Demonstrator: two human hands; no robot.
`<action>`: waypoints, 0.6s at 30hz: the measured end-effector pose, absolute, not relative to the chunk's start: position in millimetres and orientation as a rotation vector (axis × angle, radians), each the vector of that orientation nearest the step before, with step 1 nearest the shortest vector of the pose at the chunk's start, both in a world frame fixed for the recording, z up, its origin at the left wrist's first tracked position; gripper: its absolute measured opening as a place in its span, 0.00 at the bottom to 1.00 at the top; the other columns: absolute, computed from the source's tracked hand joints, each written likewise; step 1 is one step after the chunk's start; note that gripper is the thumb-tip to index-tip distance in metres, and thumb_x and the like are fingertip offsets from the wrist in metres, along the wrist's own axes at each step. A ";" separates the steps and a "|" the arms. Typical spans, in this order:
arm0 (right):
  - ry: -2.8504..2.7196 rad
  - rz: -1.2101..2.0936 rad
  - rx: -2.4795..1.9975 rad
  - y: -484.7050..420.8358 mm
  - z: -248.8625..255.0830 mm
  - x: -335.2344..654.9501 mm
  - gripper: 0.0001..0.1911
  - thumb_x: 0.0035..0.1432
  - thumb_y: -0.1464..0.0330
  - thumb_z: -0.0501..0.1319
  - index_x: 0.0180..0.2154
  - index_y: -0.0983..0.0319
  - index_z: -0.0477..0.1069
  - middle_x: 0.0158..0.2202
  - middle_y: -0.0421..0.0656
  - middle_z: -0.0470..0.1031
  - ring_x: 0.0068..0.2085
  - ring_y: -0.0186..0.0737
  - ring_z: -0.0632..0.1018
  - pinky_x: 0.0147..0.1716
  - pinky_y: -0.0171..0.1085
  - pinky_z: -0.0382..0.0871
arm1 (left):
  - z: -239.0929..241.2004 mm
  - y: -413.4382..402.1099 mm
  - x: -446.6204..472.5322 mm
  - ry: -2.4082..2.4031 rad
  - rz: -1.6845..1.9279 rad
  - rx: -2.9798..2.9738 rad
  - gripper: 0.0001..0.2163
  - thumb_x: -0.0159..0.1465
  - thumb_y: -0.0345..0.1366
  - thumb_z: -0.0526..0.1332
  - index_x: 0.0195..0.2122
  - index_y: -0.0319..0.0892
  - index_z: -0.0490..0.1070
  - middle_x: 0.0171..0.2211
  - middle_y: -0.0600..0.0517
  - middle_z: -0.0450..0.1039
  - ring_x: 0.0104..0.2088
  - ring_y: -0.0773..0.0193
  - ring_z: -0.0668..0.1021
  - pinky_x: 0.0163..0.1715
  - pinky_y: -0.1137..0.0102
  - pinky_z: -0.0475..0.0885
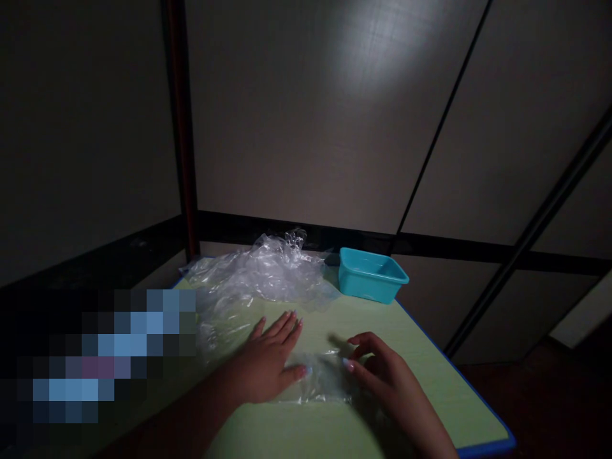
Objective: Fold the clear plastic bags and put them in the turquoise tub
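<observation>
A clear plastic bag (325,381) lies flat on the pale green table (430,382). My left hand (268,360) rests palm down over its left end, with the fingers stretched out and the thumb on the plastic. Over the right end, my right hand (382,370) is raised a little, fingers curved and apart from the thumb. Nothing shows between those fingertips; whether they touch the bag I cannot tell. Beyond my left hand lies a crumpled heap of clear plastic bags (277,271).
A turquoise plastic basin (370,280) stands at the table's far right edge. Dark panelled walls (296,127) rise behind and to the left. The table has a blue rim (488,448). A blurred-out patch (134,344) covers the area at left.
</observation>
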State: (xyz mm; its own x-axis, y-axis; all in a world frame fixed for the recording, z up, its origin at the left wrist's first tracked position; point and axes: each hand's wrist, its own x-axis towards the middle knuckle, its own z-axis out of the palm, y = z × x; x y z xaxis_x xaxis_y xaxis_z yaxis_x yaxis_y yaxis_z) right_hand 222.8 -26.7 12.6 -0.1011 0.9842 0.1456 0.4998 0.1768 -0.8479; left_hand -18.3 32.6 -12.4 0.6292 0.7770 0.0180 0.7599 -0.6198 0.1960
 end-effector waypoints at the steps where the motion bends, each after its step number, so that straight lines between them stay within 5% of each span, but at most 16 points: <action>1: -1.727 0.779 -1.456 -28.6 12.5 227.2 0.13 0.56 0.62 0.58 0.42 0.60 0.65 0.36 0.42 0.72 0.30 0.36 0.72 0.27 0.34 0.64 | -11.8 32.4 -18.1 1.277 0.145 2.682 0.34 0.65 0.58 0.42 0.66 0.42 0.38 0.66 0.47 0.32 0.65 0.53 0.41 0.60 0.46 0.41; 6: -1.866 0.611 -1.641 -39.8 10.9 247.0 0.11 0.50 0.63 0.63 0.35 0.61 0.69 0.36 0.44 0.72 0.37 0.43 0.72 0.38 0.40 0.63 | -9.9 32.3 -16.2 1.319 0.115 2.684 0.33 0.65 0.56 0.45 0.66 0.42 0.40 0.66 0.46 0.34 0.65 0.53 0.43 0.60 0.47 0.42; 10: -2.028 0.563 -1.789 -46.8 4.6 252.3 0.14 0.42 0.68 0.68 0.32 0.62 0.69 0.35 0.45 0.71 0.37 0.45 0.70 0.37 0.40 0.61 | -13.1 34.7 -15.2 1.326 0.108 2.712 0.34 0.65 0.56 0.46 0.66 0.43 0.39 0.66 0.46 0.33 0.65 0.52 0.43 0.59 0.46 0.43; 18: -2.039 0.538 -1.885 -51.2 9.3 257.7 0.10 0.43 0.73 0.64 0.30 0.61 0.67 0.34 0.44 0.70 0.39 0.45 0.69 0.37 0.39 0.59 | -14.6 36.7 -14.2 1.361 0.109 2.734 0.34 0.64 0.56 0.47 0.66 0.44 0.40 0.66 0.45 0.33 0.65 0.50 0.41 0.58 0.44 0.42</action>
State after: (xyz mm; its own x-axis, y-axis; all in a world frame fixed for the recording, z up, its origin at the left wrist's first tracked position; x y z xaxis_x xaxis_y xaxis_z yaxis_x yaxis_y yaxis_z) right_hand 257.7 -51.2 9.3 -0.0845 0.9961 -0.0255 0.8789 0.0624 -0.4729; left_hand -14.2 36.7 -14.6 0.6014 0.7985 0.0256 0.7924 -0.6003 0.1081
